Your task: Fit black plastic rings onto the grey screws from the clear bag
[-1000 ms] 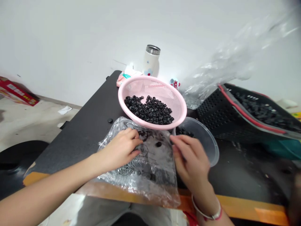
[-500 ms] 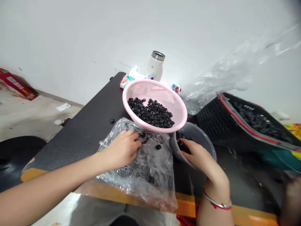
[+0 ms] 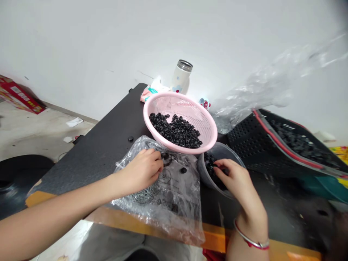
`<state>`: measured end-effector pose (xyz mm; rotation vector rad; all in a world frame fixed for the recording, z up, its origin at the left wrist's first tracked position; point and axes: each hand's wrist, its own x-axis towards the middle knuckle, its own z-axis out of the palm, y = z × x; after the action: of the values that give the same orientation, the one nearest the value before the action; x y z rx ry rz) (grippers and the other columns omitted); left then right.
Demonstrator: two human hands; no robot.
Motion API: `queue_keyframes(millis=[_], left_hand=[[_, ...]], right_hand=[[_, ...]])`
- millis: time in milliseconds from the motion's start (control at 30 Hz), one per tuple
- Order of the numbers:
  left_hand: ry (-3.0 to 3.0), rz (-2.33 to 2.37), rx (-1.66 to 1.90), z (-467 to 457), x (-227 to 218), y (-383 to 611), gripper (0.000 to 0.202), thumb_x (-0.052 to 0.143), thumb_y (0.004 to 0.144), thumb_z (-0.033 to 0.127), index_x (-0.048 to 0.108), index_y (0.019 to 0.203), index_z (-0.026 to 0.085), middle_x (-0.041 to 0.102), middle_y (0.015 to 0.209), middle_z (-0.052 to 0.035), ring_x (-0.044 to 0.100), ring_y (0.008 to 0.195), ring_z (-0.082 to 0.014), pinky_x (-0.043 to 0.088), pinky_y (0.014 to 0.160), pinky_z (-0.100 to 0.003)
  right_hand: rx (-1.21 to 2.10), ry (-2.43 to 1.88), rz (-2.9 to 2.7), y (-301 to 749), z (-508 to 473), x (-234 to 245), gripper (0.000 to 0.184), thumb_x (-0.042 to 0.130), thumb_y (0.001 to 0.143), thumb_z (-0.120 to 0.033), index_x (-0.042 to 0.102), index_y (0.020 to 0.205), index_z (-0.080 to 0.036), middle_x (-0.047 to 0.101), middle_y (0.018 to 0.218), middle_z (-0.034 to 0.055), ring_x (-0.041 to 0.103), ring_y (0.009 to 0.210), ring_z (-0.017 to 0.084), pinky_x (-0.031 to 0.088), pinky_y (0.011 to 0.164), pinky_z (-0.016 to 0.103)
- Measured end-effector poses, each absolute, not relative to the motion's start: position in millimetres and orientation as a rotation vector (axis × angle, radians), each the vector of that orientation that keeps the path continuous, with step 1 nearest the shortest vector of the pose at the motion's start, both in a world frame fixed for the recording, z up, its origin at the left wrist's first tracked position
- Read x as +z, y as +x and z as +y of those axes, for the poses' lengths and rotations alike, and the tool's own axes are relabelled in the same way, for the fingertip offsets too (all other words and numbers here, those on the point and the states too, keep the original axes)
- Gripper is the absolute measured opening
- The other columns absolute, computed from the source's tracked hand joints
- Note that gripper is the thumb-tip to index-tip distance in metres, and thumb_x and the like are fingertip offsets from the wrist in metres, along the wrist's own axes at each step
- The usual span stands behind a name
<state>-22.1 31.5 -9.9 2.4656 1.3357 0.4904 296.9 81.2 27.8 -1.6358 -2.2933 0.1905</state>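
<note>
Right hand (image 3: 239, 181) in the tub (image 3: 202, 173) of black parts (image 3: 210, 163), left hand (image 3: 143, 168) on the bag (image 3: 187, 203)

The right thumb and forefinger curve towards each other, a small gap between them, their tips among the black parts; whether they grip one, I cannot tell. The left fingers are curled low over the clear bag, tips turned inward beside a dark ring (image 3: 166, 158); their grip is hidden. The bag lies flat on the black counter (image 3: 100, 152), overhanging its taped near edge. Silver pins (image 3: 144, 195) show at the bag, below the left hand; in or on it is unclear. One black cap (image 3: 183, 170) lies on the bag, another on the counter to its left. Beyond the hands, the pink colander (image 3: 211, 140) holds a heap of black parts. Behind it stand a bottle (image 3: 181, 79) and a tissue pack (image 3: 147, 93); to the right, a crate (image 3: 241, 139) holds dark pieces (image 3: 296, 139).
</note>
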Motion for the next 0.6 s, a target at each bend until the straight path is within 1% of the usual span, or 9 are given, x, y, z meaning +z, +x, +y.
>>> queue_keyframes(millis=[67, 133, 200, 233, 333, 400, 500, 600], left_hand=[[2.415, 1.319, 0.549, 33.2, -11.2, -23.3, 0.016, 0.049, 0.090, 0.015, 0.064, 0.086, 0.017, 0.059, 0.090, -0.0066, 0.051, 0.085, -0.0228, 0.036, 0.074, -0.037], [2.352, 1.292, 0.605, 35.8, -12.8, -24.5, 0.014, 0.050, 0.090, 0.015, 0.063, 0.087, 0.017, 0.061, 0.088, -0.0053, 0.053, 0.084, -0.0218, 0.038, 0.076, -0.037], [2.307, 1.277, 0.620, 38.2, -13.8, -25.7, 0.013, 0.050, 0.089, 0.014, 0.062, 0.086, 0.016, 0.062, 0.084, -0.0045, 0.055, 0.082, -0.0210, 0.041, 0.076, -0.036], [2.301, 1.283, 0.607, 39.2, -13.9, -26.3, 0.014, 0.050, 0.089, 0.014, 0.063, 0.085, 0.016, 0.063, 0.082, -0.0045, 0.056, 0.081, -0.0210, 0.042, 0.076, -0.036], [2.338, 1.337, 0.526, 40.9, -11.8, -28.4, 0.017, 0.050, 0.090, 0.013, 0.065, 0.083, 0.016, 0.066, 0.079, -0.0054, 0.059, 0.081, -0.0230, 0.044, 0.077, -0.038], [2.352, 1.373, 0.504, 41.3, -9.4, -30.1, 0.018, 0.051, 0.090, 0.012, 0.068, 0.087, 0.017, 0.069, 0.081, -0.0059, 0.062, 0.084, -0.0240, 0.045, 0.079, -0.038], [2.330, 1.401, 0.525, 41.2, -5.6, -31.8, 0.018, 0.056, 0.089, 0.014, 0.071, 0.096, 0.018, 0.074, 0.086, -0.0062, 0.066, 0.085, -0.0245, 0.048, 0.079, -0.037], [2.244, 1.390, 0.601, 38.9, -1.2, -30.0, 0.017, 0.058, 0.089, 0.020, 0.073, 0.098, 0.020, 0.076, 0.089, -0.0050, 0.068, 0.083, -0.0235, 0.049, 0.077, -0.035]], right_hand=[[0.185, -1.594, -2.151, 291.9, 76.2, 29.9, 0.014, 0.060, 0.081, -0.027, 0.070, 0.086, -0.017, 0.069, 0.074, 0.0043, 0.065, 0.064, 0.018, 0.051, 0.062, 0.029], [0.159, -1.498, -2.010, 282.0, 67.6, 31.6, 0.013, 0.063, 0.083, -0.026, 0.070, 0.090, -0.017, 0.070, 0.079, 0.0039, 0.064, 0.063, 0.016, 0.051, 0.059, 0.027], [0.106, -1.336, -1.938, 267.7, 56.4, 32.2, 0.013, 0.065, 0.084, -0.020, 0.069, 0.097, -0.019, 0.071, 0.091, 0.0051, 0.066, 0.071, 0.015, 0.053, 0.063, 0.025], [0.082, -1.234, -1.945, 259.6, 50.4, 32.1, 0.017, 0.065, 0.084, -0.015, 0.068, 0.100, -0.019, 0.071, 0.094, 0.0054, 0.066, 0.075, 0.015, 0.054, 0.067, 0.026], [0.116, -0.899, -2.118, 235.4, 34.2, 29.7, 0.028, 0.064, 0.080, -0.002, 0.065, 0.103, -0.018, 0.069, 0.098, 0.0067, 0.066, 0.090, 0.017, 0.054, 0.080, 0.030], [0.227, -0.743, -2.209, 222.4, 26.9, 26.2, 0.032, 0.062, 0.080, 0.002, 0.063, 0.106, -0.016, 0.068, 0.100, 0.0084, 0.064, 0.095, 0.018, 0.054, 0.082, 0.031], [0.420, -0.714, -2.241, 210.6, 22.1, 18.3, 0.029, 0.059, 0.082, 0.000, 0.062, 0.106, -0.016, 0.068, 0.096, 0.0083, 0.064, 0.089, 0.017, 0.054, 0.078, 0.030], [0.581, -0.797, -2.199, 206.5, 21.6, 10.2, 0.022, 0.058, 0.085, -0.004, 0.063, 0.102, -0.017, 0.068, 0.085, 0.0049, 0.063, 0.076, 0.015, 0.053, 0.069, 0.028]])
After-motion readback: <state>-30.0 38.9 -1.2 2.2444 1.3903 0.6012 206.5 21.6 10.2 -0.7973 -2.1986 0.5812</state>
